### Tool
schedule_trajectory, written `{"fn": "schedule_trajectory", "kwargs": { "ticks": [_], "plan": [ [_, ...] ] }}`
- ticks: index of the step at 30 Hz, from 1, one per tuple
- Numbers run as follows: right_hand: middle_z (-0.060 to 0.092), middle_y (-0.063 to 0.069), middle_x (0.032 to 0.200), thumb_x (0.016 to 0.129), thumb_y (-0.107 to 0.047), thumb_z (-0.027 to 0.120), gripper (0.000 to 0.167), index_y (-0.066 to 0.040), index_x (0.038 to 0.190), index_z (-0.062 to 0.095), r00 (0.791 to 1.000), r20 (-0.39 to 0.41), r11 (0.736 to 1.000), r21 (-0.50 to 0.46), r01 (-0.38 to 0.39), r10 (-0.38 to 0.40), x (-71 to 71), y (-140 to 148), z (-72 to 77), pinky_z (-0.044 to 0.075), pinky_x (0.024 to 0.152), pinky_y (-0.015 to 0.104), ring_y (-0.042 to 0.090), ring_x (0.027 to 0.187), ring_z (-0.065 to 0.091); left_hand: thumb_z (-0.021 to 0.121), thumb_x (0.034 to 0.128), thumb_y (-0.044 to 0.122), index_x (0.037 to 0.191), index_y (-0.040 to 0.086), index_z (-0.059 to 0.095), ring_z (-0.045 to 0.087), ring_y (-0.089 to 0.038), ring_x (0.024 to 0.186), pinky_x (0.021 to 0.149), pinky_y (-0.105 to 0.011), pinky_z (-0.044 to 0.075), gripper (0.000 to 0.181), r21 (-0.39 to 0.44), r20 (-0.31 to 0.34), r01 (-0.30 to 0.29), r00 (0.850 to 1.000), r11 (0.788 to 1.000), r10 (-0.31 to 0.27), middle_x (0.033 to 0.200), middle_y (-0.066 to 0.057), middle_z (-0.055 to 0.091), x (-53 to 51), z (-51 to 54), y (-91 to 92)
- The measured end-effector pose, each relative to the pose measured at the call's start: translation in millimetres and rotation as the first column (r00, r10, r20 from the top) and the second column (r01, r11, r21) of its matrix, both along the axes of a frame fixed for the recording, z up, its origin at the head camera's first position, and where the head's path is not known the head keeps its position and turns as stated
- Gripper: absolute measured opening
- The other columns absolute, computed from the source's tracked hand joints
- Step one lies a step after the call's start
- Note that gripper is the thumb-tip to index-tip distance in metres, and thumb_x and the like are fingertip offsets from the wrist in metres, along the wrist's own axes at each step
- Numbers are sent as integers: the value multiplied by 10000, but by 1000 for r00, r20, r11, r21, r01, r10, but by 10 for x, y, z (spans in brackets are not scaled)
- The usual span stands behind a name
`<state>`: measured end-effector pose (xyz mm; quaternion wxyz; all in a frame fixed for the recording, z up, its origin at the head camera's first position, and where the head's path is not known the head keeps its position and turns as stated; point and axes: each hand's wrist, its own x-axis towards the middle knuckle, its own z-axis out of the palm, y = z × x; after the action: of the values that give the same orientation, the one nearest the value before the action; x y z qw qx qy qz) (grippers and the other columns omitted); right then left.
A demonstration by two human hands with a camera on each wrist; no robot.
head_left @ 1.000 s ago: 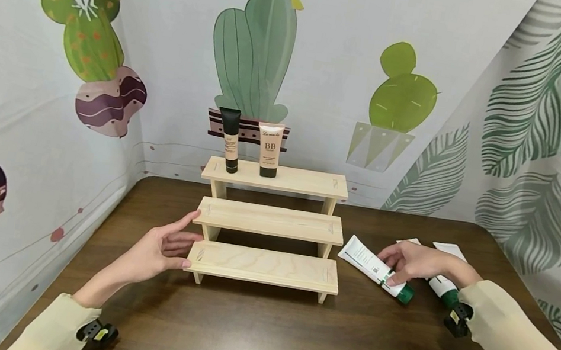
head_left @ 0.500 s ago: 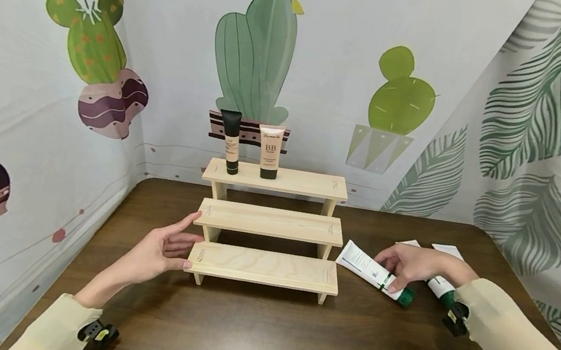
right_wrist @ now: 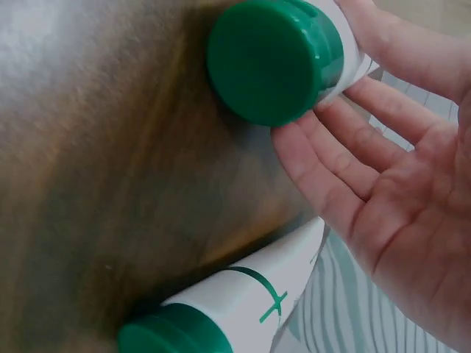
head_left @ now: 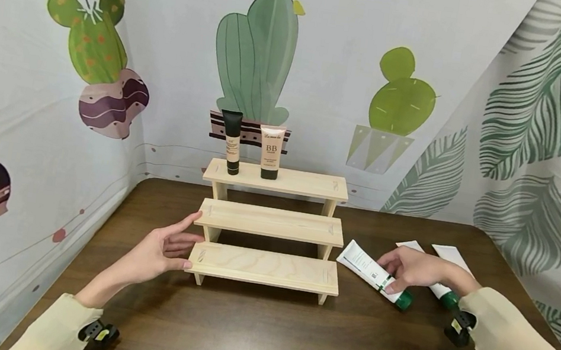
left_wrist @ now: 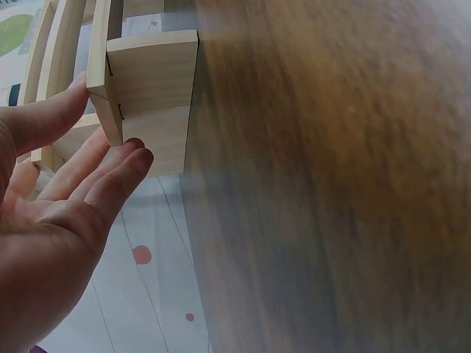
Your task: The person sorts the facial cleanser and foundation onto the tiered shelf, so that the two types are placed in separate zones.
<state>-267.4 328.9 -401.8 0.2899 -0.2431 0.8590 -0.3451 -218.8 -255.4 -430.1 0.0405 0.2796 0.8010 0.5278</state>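
A three-tier light wooden rack (head_left: 271,221) stands on the table. My left hand (head_left: 155,250) is at its left end, fingers extended, with the thumb at the bottom shelf and the index finger at the middle shelf; the left wrist view shows the fingers around the shelf's end (left_wrist: 103,66). Right of the rack, my right hand (head_left: 415,268) pinches a white tube with a green cap (head_left: 404,301), lying slanted. In the right wrist view that cap (right_wrist: 268,62) is near the fingertips. On the top shelf stand a black-topped beige tube (head_left: 232,143) and a pink-beige BB tube (head_left: 270,152).
Two more white tubes lie right of the pinched one: one with a green cap (head_left: 449,300), partly under my right hand, and another (head_left: 452,256) behind my wrist. The dark wooden table (head_left: 257,339) meets a cloth backdrop (head_left: 327,74) with cactus and leaf prints.
The pinched tube has shifted slightly toward the table's front edge. My right wrist has moved a little, showing more of the tubes behind it. My left hand has stayed at the rack.
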Motion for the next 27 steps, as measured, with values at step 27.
{"fn": "schedule_trajectory", "kwargs": {
  "ticks": [27],
  "plan": [
    [665,131,979,872,-103,858,637,134,1384,563,953,-167,940,-272,204,-255,572,-131,38,604,758,292,240,853,677,800,841,-148,1688,130,258,605,-413,1287,1060,-543,492,1044,1,14,-1,1000,1000,1,1380,-253,643,2,1,-4]
  ]
}}
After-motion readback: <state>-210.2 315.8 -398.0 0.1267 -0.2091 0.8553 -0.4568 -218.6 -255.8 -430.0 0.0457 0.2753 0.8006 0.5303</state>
